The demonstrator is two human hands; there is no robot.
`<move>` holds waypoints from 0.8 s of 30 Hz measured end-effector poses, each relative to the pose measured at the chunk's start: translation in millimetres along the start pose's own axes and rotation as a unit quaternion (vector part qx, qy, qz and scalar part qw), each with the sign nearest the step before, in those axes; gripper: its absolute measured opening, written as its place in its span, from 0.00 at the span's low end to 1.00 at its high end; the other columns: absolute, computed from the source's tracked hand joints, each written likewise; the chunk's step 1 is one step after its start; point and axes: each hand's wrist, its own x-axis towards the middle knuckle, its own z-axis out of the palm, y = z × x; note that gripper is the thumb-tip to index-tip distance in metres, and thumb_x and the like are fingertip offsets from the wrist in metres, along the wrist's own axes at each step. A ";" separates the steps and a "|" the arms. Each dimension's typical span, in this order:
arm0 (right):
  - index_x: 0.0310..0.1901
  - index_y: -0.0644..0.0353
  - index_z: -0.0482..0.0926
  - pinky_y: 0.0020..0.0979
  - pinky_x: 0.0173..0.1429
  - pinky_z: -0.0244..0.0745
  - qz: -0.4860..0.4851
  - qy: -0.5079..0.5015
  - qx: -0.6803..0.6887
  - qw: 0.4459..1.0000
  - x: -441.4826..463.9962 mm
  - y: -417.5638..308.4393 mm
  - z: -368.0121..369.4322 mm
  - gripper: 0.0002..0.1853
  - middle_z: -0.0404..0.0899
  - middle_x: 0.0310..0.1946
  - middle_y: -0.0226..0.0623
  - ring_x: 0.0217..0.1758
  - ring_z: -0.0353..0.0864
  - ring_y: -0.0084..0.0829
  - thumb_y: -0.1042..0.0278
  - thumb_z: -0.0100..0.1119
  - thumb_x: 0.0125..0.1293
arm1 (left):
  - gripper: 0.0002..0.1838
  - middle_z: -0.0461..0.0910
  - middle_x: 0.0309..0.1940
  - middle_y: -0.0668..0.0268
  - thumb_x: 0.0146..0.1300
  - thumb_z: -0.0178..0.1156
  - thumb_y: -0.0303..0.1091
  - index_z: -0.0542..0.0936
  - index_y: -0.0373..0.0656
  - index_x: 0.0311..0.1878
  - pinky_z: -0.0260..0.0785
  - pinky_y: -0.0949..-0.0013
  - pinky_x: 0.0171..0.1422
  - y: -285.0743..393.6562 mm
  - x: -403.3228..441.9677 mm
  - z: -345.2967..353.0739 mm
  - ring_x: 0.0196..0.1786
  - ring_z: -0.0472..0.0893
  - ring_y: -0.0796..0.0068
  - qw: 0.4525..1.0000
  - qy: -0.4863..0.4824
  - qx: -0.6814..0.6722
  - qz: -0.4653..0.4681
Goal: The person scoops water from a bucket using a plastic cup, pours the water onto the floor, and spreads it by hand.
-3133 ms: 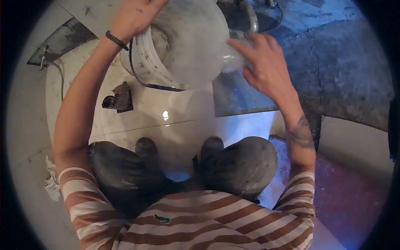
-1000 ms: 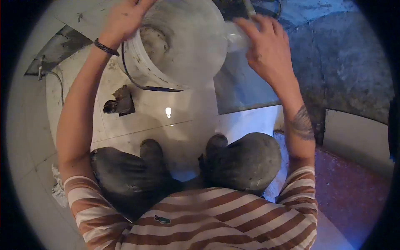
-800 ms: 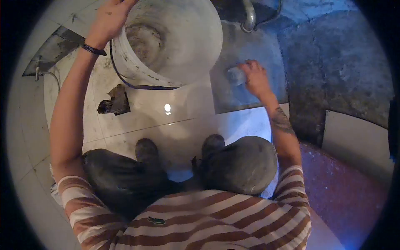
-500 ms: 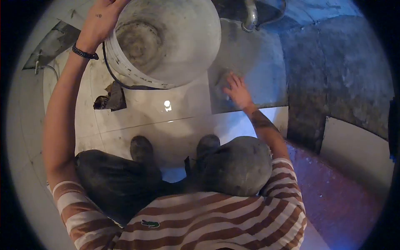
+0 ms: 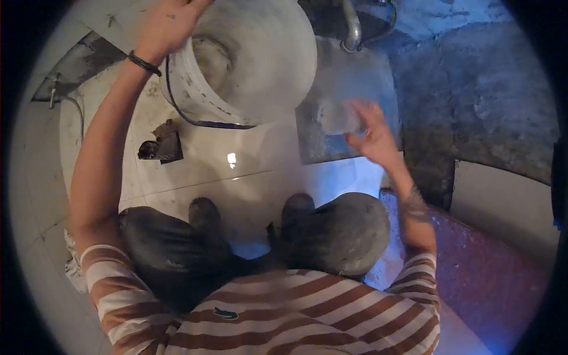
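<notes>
At the top, my left hand (image 5: pixel 168 29) grips the rim of a large whitish bucket (image 5: pixel 275 71). The bucket leans with its mouth partly toward me; dark grime coats the bottom inside, and a dark handle hangs along its near side. My right hand (image 5: pixel 378 137), blurred by motion, is above a wet-looking grey slab (image 5: pixel 313 148) right of the bucket. Its thumb and fingers curve around a pale, translucent, cup-like thing (image 5: pixel 337 117), too blurred to name surely.
A crumpled dark brown scrap (image 5: pixel 163 142) lies on the tiled floor (image 5: pixel 204 174) left of the bucket. A metal pipe (image 5: pixel 352 26) comes down behind the slab. At the right stand a grey wall (image 5: pixel 479 100) and a pale board (image 5: pixel 503 192), beside reddish floor (image 5: pixel 485 266).
My right hand has risen off the slab and moved right, with the translucent thing now showing at its fingers. My left hand and the bucket have shifted slightly right in view.
</notes>
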 end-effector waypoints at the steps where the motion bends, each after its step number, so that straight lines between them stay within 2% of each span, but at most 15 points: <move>1: 0.69 0.49 0.77 0.47 0.73 0.67 -0.019 -0.018 -0.020 0.999 20.5 -24.4 -17.0 0.38 0.75 0.60 0.50 0.67 0.70 0.54 0.72 0.69 0.51 | 0.39 0.78 0.68 0.46 0.76 0.51 0.63 0.76 0.35 0.71 0.68 0.51 0.74 1.7 -0.6 -0.7 0.70 0.77 0.47 1.000 -0.003 0.026 0.010; 3: 0.67 0.48 0.79 0.48 0.72 0.67 -0.125 -0.002 -0.158 0.979 55.8 -75.1 -29.7 0.36 0.76 0.58 0.50 0.64 0.71 0.54 0.70 0.68 0.51 | 0.38 0.78 0.67 0.46 0.76 0.51 0.62 0.76 0.34 0.70 0.69 0.52 0.73 14.3 -8.1 -4.9 0.69 0.78 0.47 1.000 -0.005 0.023 0.012; 5: 0.65 0.48 0.82 0.49 0.72 0.68 -0.198 0.010 -0.316 0.928 91.5 -109.0 -22.9 0.33 0.76 0.59 0.49 0.66 0.71 0.55 0.70 0.67 0.52 | 0.38 0.79 0.66 0.46 0.76 0.51 0.62 0.76 0.33 0.70 0.70 0.52 0.72 19.1 -11.9 -7.5 0.68 0.79 0.47 1.000 -0.013 0.019 0.018; 8: 0.65 0.48 0.80 0.50 0.71 0.69 -0.221 0.033 -0.394 0.891 130.9 -146.5 -0.4 0.33 0.76 0.58 0.49 0.66 0.72 0.54 0.72 0.65 0.52 | 0.37 0.81 0.64 0.45 0.77 0.52 0.60 0.76 0.33 0.70 0.71 0.52 0.71 26.1 -11.7 -8.5 0.66 0.80 0.45 0.998 -0.022 -0.012 0.061; 10: 0.67 0.45 0.78 0.49 0.70 0.69 -0.230 0.032 -0.495 0.837 147.9 -164.7 5.4 0.36 0.75 0.62 0.47 0.66 0.72 0.52 0.74 0.66 0.52 | 0.36 0.82 0.63 0.44 0.77 0.52 0.59 0.77 0.32 0.69 0.71 0.52 0.70 33.7 -14.9 -10.9 0.65 0.81 0.45 0.998 -0.053 -0.012 0.025; 11: 0.67 0.45 0.78 0.49 0.70 0.69 -0.226 0.033 -0.496 0.838 150.8 -166.7 -1.4 0.36 0.75 0.62 0.47 0.66 0.72 0.52 0.74 0.66 0.52 | 0.36 0.82 0.63 0.44 0.77 0.52 0.59 0.77 0.32 0.69 0.71 0.52 0.70 30.7 -13.9 -9.7 0.65 0.81 0.45 0.998 -0.057 -0.012 0.028; 13: 0.58 0.51 0.85 0.62 0.72 0.60 -0.228 0.012 -0.414 0.881 152.9 -165.3 -12.6 0.19 0.75 0.61 0.50 0.70 0.69 0.52 0.67 0.56 0.67 | 0.35 0.81 0.63 0.44 0.78 0.52 0.58 0.77 0.32 0.69 0.71 0.53 0.70 22.2 -14.3 -7.9 0.65 0.81 0.46 0.995 -0.050 -0.062 0.055; 14: 0.58 0.51 0.85 0.62 0.72 0.60 -0.225 0.010 -0.414 0.882 149.3 -156.8 -15.7 0.19 0.75 0.61 0.50 0.70 0.69 0.52 0.67 0.56 0.67 | 0.35 0.81 0.63 0.44 0.78 0.52 0.58 0.77 0.32 0.69 0.71 0.53 0.70 19.1 -13.4 -6.6 0.65 0.81 0.46 0.995 -0.053 -0.063 0.055; 16: 0.61 0.51 0.83 0.61 0.71 0.61 -0.292 0.190 -0.367 0.863 135.4 -126.9 -25.9 0.21 0.72 0.65 0.51 0.72 0.66 0.52 0.69 0.57 0.67 | 0.36 0.81 0.64 0.44 0.78 0.52 0.58 0.76 0.32 0.70 0.70 0.54 0.71 25.2 -12.2 -7.2 0.66 0.80 0.47 0.999 -0.030 -0.016 0.014; 17: 0.61 0.51 0.83 0.61 0.71 0.61 -0.285 0.188 -0.370 0.864 126.5 -110.1 -32.1 0.21 0.72 0.65 0.51 0.72 0.66 0.52 0.69 0.57 0.67 | 0.36 0.81 0.64 0.44 0.78 0.52 0.58 0.76 0.32 0.70 0.70 0.54 0.71 6.8 -4.5 -4.2 0.66 0.80 0.47 0.999 -0.036 -0.020 0.017; 19: 0.71 0.46 0.74 0.49 0.73 0.67 -0.170 0.181 -0.332 0.910 99.6 -65.6 -49.2 0.40 0.74 0.64 0.48 0.68 0.71 0.52 0.74 0.68 0.52 | 0.32 0.81 0.65 0.49 0.76 0.56 0.56 0.77 0.41 0.71 0.66 0.65 0.74 -46.0 16.5 7.0 0.69 0.79 0.60 0.985 -0.021 0.048 0.165; 20: 0.72 0.47 0.73 0.49 0.74 0.67 -0.107 0.179 -0.304 0.930 84.4 -26.8 -56.0 0.41 0.74 0.66 0.49 0.69 0.71 0.53 0.73 0.70 0.52 | 0.32 0.81 0.65 0.49 0.76 0.56 0.56 0.77 0.41 0.71 0.66 0.65 0.74 -44.3 18.7 11.7 0.69 0.79 0.60 0.985 -0.024 0.038 0.169; 22: 0.73 0.50 0.71 0.49 0.75 0.68 0.056 0.151 -0.260 0.952 49.7 78.8 -61.6 0.43 0.73 0.67 0.51 0.70 0.70 0.55 0.73 0.72 0.51 | 0.32 0.81 0.66 0.55 0.75 0.57 0.56 0.79 0.41 0.70 0.69 0.65 0.71 -31.6 16.9 5.2 0.68 0.79 0.63 0.994 -0.029 -0.103 0.001; 23: 0.72 0.52 0.71 0.50 0.74 0.69 0.159 0.125 -0.241 0.949 26.4 140.1 -58.3 0.44 0.72 0.67 0.52 0.71 0.70 0.57 0.73 0.74 0.49 | 0.32 0.81 0.66 0.55 0.75 0.57 0.56 0.79 0.41 0.70 0.69 0.65 0.71 -28.8 16.0 4.5 0.68 0.79 0.63 0.994 -0.031 -0.105 0.003; 24: 0.71 0.53 0.71 0.52 0.73 0.70 0.208 0.114 -0.245 0.940 -2.4 207.8 -49.9 0.44 0.72 0.66 0.54 0.70 0.71 0.58 0.71 0.76 0.49 | 0.32 0.82 0.66 0.55 0.75 0.57 0.56 0.79 0.40 0.70 0.67 0.67 0.73 -26.7 15.3 3.3 0.68 0.79 0.65 0.994 -0.027 -0.110 0.002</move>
